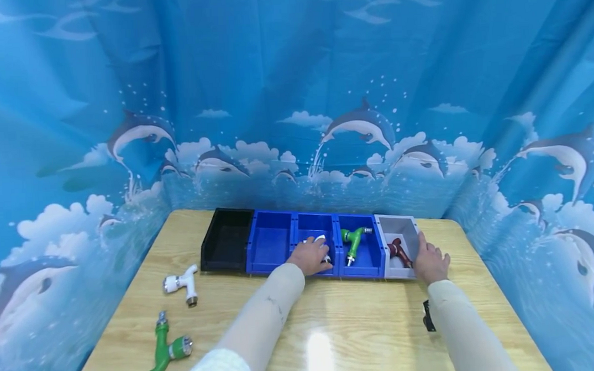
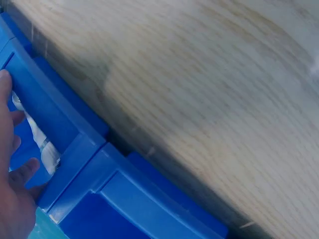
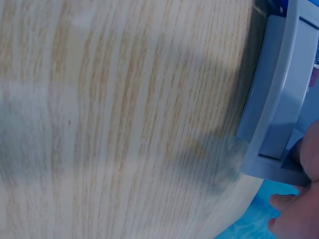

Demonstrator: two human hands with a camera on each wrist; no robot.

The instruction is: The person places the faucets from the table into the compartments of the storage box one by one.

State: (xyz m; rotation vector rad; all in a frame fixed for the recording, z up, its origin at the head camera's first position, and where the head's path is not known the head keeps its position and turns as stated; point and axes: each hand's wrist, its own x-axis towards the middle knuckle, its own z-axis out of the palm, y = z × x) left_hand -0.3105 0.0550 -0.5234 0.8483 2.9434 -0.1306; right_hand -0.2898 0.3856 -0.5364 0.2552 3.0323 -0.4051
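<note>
My left hand (image 1: pixel 311 256) reaches over the middle blue bin (image 2: pixel 50 104), its fingers spread and loosely bent. Inside that bin lies a white faucet (image 2: pixel 42 142), partly hidden by the hand. At the right end of the row, my right hand (image 1: pixel 431 260) grips the side wall of the grey bin (image 3: pixel 279 99), thumb inside and fingers outside. A dark red faucet (image 1: pixel 400 252) rests in the grey bin. Between the hands, a green faucet (image 1: pixel 354 240) lies in another blue bin (image 1: pixel 367 268).
An empty black bin (image 1: pixel 226 263) and an empty blue bin (image 1: pixel 272 244) form the row's left part. On the wooden table's left lie a white faucet (image 1: pixel 184 282) and a green faucet (image 1: pixel 164 346). A small black object (image 1: pixel 428 315) sits beside the right forearm. Dolphin-print curtains (image 1: pixel 264 126) surround the table.
</note>
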